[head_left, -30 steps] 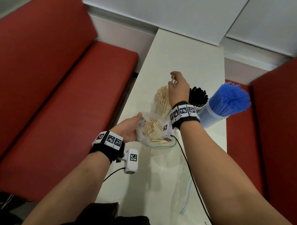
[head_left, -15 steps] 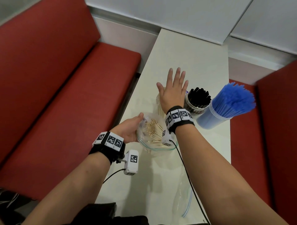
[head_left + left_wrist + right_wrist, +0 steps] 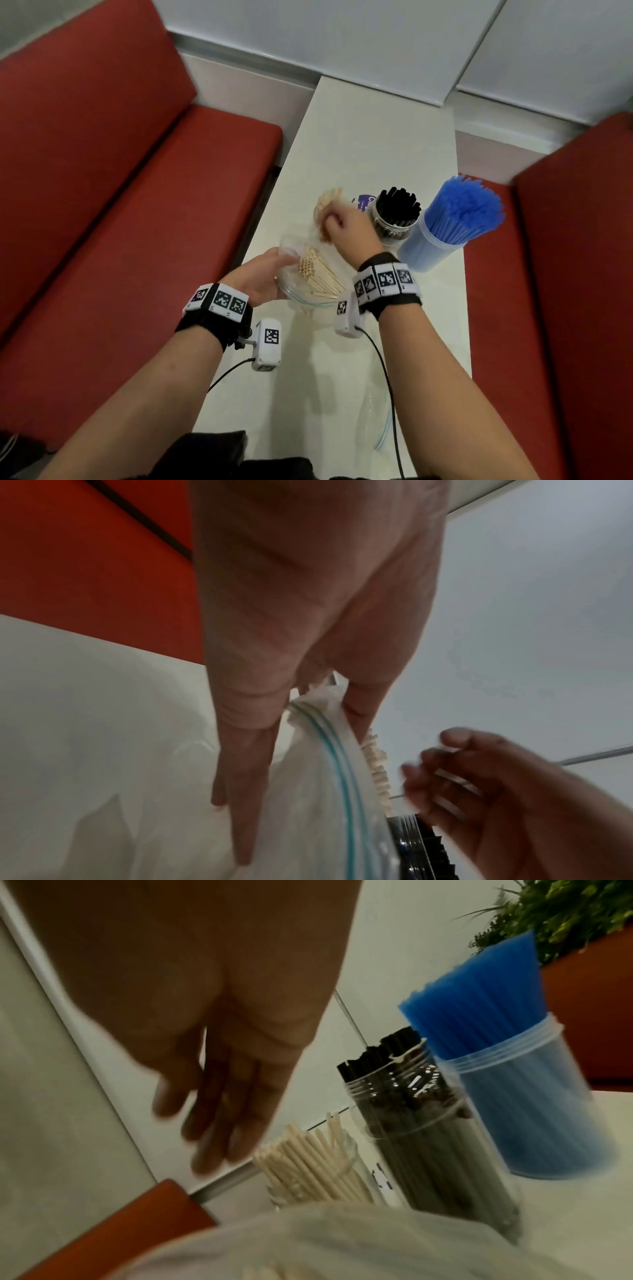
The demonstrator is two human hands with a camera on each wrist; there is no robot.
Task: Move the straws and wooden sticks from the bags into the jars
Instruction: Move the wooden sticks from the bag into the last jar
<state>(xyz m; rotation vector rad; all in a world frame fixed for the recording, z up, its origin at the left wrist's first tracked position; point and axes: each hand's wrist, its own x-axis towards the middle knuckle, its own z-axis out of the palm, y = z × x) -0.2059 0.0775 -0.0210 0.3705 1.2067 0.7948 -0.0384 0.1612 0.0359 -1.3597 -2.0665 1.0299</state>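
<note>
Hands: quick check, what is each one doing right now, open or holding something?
Left hand: grips the rim of the open plastic bag of wooden sticks.
Right hand: empty, fingers loosely curled, over the jar of sticks.

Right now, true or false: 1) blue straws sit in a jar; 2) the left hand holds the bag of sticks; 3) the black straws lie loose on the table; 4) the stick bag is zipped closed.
1) True: the blue straws stand in a clear jar.
2) True: the left hand holds the bag of wooden sticks.
3) False: the black straws stand in a jar.
4) False: its mouth is open.
</note>
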